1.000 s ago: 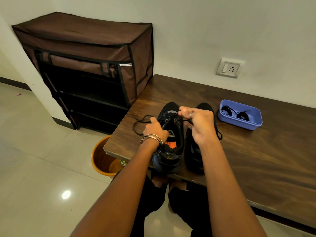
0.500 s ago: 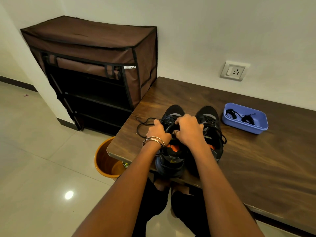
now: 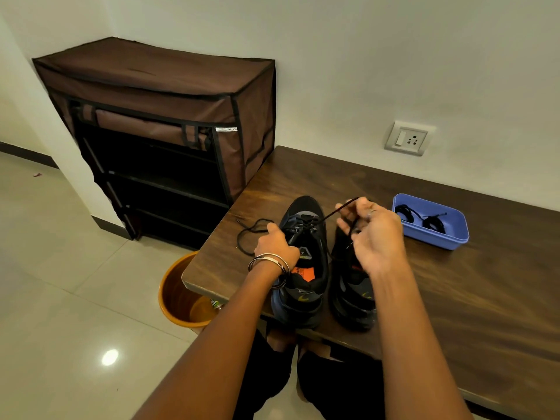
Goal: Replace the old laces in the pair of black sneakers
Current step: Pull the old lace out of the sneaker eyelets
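Two matte sneakers (image 3: pixel 327 262); right hand (image 3: pixel 374 234) pinches cord (image 3: pixel 336 212).

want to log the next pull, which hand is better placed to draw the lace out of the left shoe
Right. The right hand already pinches the lace, taut from the left shoe; the left hand steadies that shoe.

- We observe soft, even indoor lighting; the white wall (image 3: pixel 394 56) is moderately bright, without harsh highlights.
- We note a small round glare spot on the glossy floor tile (image 3: pixel 109 357), indicating an overhead source.
- The shoe rack interior (image 3: pixel 157 183) is very dark; its detail is lost.
- We see a faint sheen on the wooden table (image 3: pixel 454 298).
- Wide-angle distortion bends lines near the frame edges.
- Focus is acceptable at centre; forearms at the bottom edge are slightly soft.
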The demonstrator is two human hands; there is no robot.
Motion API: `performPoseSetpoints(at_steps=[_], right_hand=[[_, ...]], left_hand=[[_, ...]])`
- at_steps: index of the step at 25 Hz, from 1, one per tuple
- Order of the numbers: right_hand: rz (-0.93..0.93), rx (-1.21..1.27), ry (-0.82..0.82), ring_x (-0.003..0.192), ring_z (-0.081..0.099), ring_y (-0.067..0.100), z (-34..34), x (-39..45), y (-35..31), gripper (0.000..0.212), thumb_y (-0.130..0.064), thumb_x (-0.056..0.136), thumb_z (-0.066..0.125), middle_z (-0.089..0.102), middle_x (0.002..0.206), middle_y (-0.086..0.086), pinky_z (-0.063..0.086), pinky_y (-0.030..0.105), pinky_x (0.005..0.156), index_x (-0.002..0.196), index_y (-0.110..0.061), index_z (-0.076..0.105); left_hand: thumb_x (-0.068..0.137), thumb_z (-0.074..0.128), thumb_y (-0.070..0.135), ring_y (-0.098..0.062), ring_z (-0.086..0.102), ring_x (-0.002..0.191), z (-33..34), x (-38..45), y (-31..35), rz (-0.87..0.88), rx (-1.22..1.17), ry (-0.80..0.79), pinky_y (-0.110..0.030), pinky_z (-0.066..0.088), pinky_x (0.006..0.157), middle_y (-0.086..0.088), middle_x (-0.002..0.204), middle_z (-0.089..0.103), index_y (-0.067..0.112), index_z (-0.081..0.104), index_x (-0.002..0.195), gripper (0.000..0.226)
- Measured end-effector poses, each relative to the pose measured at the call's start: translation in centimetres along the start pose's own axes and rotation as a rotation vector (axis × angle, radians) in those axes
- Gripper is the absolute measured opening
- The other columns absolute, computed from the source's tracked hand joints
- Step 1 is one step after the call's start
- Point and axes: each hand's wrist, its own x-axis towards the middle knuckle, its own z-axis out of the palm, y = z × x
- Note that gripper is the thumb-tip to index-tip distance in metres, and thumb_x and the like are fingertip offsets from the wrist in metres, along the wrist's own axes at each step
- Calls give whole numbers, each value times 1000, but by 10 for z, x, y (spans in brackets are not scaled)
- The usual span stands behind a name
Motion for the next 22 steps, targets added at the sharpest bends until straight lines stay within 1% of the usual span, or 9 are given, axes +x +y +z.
performPoseSetpoints(at_steps=[2, 4, 7, 10, 12, 15, 17, 20, 22], right_hand=[[-47, 47, 45, 74, 64, 19, -1, -1, -1, 21, -9, 100, 50, 62, 68, 1, 53, 34, 71, 81, -11, 60], [-195, -404, 79, 72, 58, 15, 2, 2, 6, 7, -20, 96, 59, 60, 76, -1, 49, 34, 67, 94, -13, 61], [-449, -1345, 57, 114, 47, 23, 4, 13, 21, 31, -39, 87, 70, 56, 114, -1, 36, 46, 96, 113, -26, 62], [-397, -1711, -219, 129, 37, 30, 19, 14, 37, 27, -36, 88, 70, 51, 128, 2, 30, 53, 104, 113, -26, 68], [-407, -1834, -259, 126, 43, 31, 25, 15, 49, 24, -30, 91, 67, 54, 124, 5, 32, 56, 103, 112, -20, 70], [-355, -1558, -160, 109, 59, 26, 24, 22, 54, 7, -24, 89, 71, 68, 104, 3, 44, 48, 97, 86, -19, 75], [-223, -1306, -135, 96, 66, 24, 21, 25, 54, 16, -17, 84, 77, 72, 90, 5, 52, 43, 91, 68, -16, 73], [-94, -916, -6, 88, 70, 23, 14, 25, 46, 11, -5, 80, 77, 74, 81, 11, 57, 35, 77, 69, -5, 75], [-66, -660, 56, 85, 73, 29, 6, 23, 36, 20, 0, 81, 74, 73, 76, 14, 56, 34, 69, 62, -9, 73]], left_hand=[[82, 58, 16, -40, 56, 110, 0, 0, 0, -1, 5, 0, -42, 47, 90, -20, 121, 55, 7, 37, 127, 50], [82, 58, 17, -40, 56, 109, -1, 1, 0, 1, 8, -5, -43, 48, 90, -20, 122, 55, 7, 37, 128, 51], [81, 60, 20, -38, 57, 107, -3, 3, -1, 15, 14, -26, -42, 50, 88, -18, 120, 56, 8, 37, 127, 52], [82, 63, 24, -37, 58, 104, -5, 5, -1, 32, 34, -55, -40, 49, 84, -17, 118, 56, 8, 38, 123, 51], [82, 64, 25, -37, 58, 104, -6, 6, -1, 39, 45, -66, -39, 48, 82, -17, 117, 56, 8, 38, 123, 52], [82, 63, 25, -37, 57, 106, -6, 6, -1, 33, 42, -71, -39, 47, 81, -18, 120, 55, 7, 37, 124, 53], [83, 61, 23, -38, 57, 107, -6, 5, 0, 23, 57, -73, -38, 46, 80, -19, 122, 54, 7, 36, 126, 53], [84, 60, 22, -39, 57, 108, -6, 4, 2, 1, 67, -67, -39, 46, 79, -20, 122, 54, 6, 34, 128, 53], [85, 60, 21, -39, 57, 107, -6, 3, 4, -7, 58, -67, -39, 46, 77, -20, 121, 55, 5, 32, 127, 54]])
